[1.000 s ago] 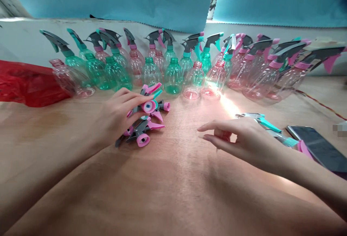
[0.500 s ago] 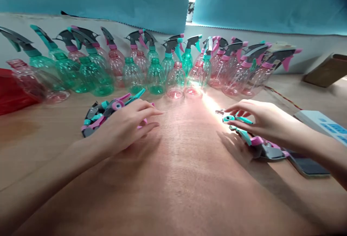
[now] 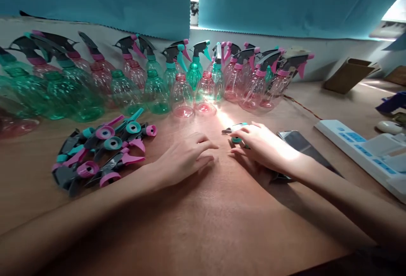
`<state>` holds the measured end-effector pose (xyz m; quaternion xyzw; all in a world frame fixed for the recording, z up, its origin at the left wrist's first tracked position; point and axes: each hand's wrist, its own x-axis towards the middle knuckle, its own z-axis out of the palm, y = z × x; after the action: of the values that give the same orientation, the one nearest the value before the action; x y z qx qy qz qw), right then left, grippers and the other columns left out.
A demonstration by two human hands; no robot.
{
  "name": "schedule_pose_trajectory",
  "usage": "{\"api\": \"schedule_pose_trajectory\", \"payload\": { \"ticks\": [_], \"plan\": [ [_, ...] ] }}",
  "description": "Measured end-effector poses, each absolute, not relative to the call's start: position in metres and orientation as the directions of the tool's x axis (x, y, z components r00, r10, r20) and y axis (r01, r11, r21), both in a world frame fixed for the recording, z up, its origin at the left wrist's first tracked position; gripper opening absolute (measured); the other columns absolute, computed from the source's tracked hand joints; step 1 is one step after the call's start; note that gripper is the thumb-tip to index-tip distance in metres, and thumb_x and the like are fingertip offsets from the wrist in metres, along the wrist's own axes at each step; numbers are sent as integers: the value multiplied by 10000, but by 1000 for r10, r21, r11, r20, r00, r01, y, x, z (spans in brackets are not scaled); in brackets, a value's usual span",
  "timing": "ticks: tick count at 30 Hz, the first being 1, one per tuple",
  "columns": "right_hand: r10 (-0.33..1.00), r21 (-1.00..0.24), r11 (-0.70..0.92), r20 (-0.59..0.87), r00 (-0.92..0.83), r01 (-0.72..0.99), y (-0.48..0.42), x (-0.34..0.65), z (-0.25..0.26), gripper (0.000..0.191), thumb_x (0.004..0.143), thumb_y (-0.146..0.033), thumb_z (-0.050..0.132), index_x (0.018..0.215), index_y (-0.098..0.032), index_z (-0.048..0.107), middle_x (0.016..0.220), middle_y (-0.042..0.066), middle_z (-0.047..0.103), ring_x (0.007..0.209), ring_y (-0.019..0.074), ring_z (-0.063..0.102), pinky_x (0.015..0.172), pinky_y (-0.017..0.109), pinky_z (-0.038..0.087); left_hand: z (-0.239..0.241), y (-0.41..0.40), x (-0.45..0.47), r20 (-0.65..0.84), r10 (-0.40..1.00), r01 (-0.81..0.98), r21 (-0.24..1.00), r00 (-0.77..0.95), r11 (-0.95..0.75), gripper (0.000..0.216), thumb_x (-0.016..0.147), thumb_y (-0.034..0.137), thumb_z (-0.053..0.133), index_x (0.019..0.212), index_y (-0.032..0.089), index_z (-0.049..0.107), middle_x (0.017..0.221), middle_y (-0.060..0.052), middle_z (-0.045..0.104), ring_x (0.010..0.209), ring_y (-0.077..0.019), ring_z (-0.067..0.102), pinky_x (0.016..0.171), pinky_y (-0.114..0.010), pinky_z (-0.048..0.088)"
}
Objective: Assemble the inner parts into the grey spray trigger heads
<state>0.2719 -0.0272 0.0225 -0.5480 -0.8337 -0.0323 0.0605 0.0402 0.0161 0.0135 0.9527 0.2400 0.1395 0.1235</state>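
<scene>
Covering part of a smooth plastic spray head (image 3: 236,139) near four o'clock with the right hand (image 3: 258,140), hiding too much for telling a firm grip from a touch. Pointing its slim grey end toward nine o'clock, running lengthwise roughly nine to three, showing a teal collar. Parting thumb and fingers narrowly on the left hand (image 3: 184,155), near seven. Lying in a pink, teal and grey heap (image 3: 113,143) near eight: angular spray heads. Lining nine to two: ribbed translucent bottles (image 3: 182,98).
</scene>
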Motion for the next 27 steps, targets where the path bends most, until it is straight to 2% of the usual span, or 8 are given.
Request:
{"api": "schedule_pose_trajectory", "payload": {
  "ticks": [2, 4, 8, 12, 17, 20, 23, 27],
  "plan": [
    [879, -55, 472, 110, -464, 880, -32, 259, 28, 252, 810, -326, 644, 1007, -171, 621, 1023, 108, 670, 943, 264, 615, 813, 392, 470, 12, 17, 41, 254, 479, 407, 287, 840, -867, 324, 915, 272, 501, 1238, 238, 497, 1131, -55, 550, 1039, -192, 537, 893, -339, 454],
    [843, -144, 537, 119, -524, 831, -38, 253, 32, 352, 815, -340, 644, 1116, -176, 565, 1113, 89, 648, 1002, 211, 608, 823, 314, 482, 12, 16, 40, 314, 461, 399, 242, 830, -884, 429, 875, 283, 571, 1280, 210, 446, 1165, -77, 530, 1084, -213, 495, 929, -365, 436],
    [825, -355, 564, 266, -498, 745, -45, 256, 36, 354, 866, -337, 572, 1185, -202, 498, 1125, 65, 647, 976, 192, 628, 795, 318, 498, 10, 12, 39, 342, 432, 404, 154, 834, -902, 537, 814, 348, 656, 1273, 161, 448, 1222, -107, 516, 1136, -253, 440, 958, -406, 402],
    [854, -366, 520, 247, -459, 772, -43, 260, 33, 162, 872, -283, 544, 1001, -187, 571, 983, 67, 675, 878, 191, 643, 740, 323, 502, 8, 12, 41, 269, 410, 385, 144, 872, -912, 413, 826, 365, 644, 1184, 190, 537, 1216, -83, 549, 1130, -252, 465, 934, -405, 383],
    [883, -396, 466, 149, -446, 791, -40, 252, 33, 115, 876, -248, 532, 898, -160, 602, 861, 64, 669, 761, 172, 629, 682, 303, 477, 15, 12, 40, 282, 562, 544, 144, 778, -826, 517, 796, 413, 664, 1215, 142, 529, 1180, -117, 554, 1097, -281, 476, 889, -430, 379],
    [894, -427, 434, 101, -436, 793, -35, 245, 34, 135, 878, -257, 538, 893, -155, 624, 851, 58, 670, 739, 158, 610, 671, 287, 456, 22, 12, 33, 251, 627, 621, 114, 737, -776, 326, 787, 439, 660, 981, 177, 661, 1126, -103, 564, 1069, -308, 466, 837, -454, 376],
    [884, -469, 443, 84, -460, 764, -29, 238, 32, 129, 874, -248, 538, 886, -172, 641, 825, 39, 669, 728, 147, 593, 655, 273, 437, 23, 11, 23, 233, 626, 608, 153, 744, -779, 233, 788, 411, 670, 873, 194, 684, 1106, -81, 574, 1058, -292, 470, 839, -442, 364],
    [843, -580, 500, 158, -514, 643, -26, 228, 30, 91, 864, -223, 543, 893, -178, 615, 801, 12, 651, 688, 117, 571, 639, 249, 431, 17, 7, 8, 338, 607, 527, 304, 719, -793, 229, 831, 334, 645, 1040, 242, 633, 1030, -38, 612, 981, -224, 509, 850, -403, 354]
  ]
}}
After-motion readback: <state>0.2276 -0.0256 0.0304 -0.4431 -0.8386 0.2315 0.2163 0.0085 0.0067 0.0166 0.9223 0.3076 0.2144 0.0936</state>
